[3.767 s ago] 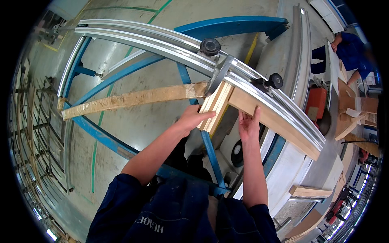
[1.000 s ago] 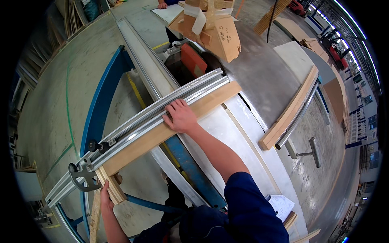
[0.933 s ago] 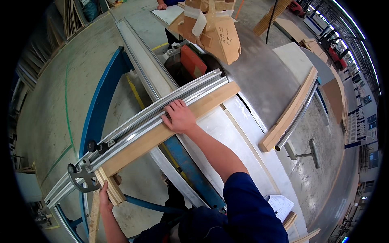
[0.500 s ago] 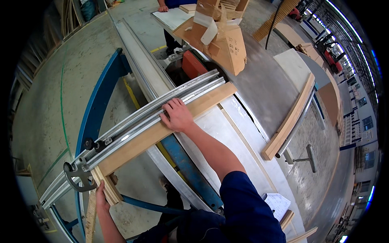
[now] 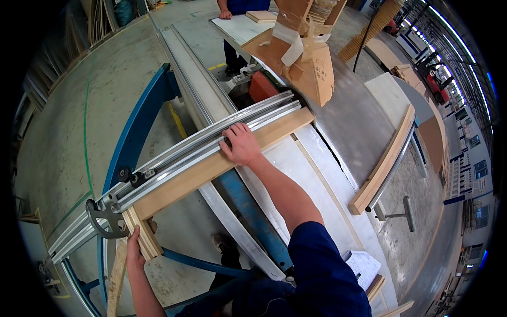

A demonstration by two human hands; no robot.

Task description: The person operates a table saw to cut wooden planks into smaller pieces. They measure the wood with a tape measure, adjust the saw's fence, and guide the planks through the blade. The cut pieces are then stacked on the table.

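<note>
A long, flat wooden board (image 5: 179,187) lies against a silver aluminium fence (image 5: 174,171) that crosses a sliding-table saw. My right hand (image 5: 242,143) is bent over the middle of the board, its fingers reaching onto the fence and its thumb on the board. At the lower left, a short stack of wooden strips (image 5: 141,232) sits crosswise against the board's near end. My left hand (image 5: 135,247) grips this stack from its outer side; part of the fingers is hidden behind it. Close by is a dark curved metal stop (image 5: 103,222) on the fence.
A red part (image 5: 262,87) and a taped cardboard cover (image 5: 301,58) stand beyond the fence. To the right, a wooden beam (image 5: 383,161) runs along the steel table. Papers (image 5: 362,267) lie near my right elbow. Another person's hand (image 5: 225,14) rests at a far table.
The whole scene sits slightly further right in the picture. Both hands keep their places on the board and the stack of strips.
</note>
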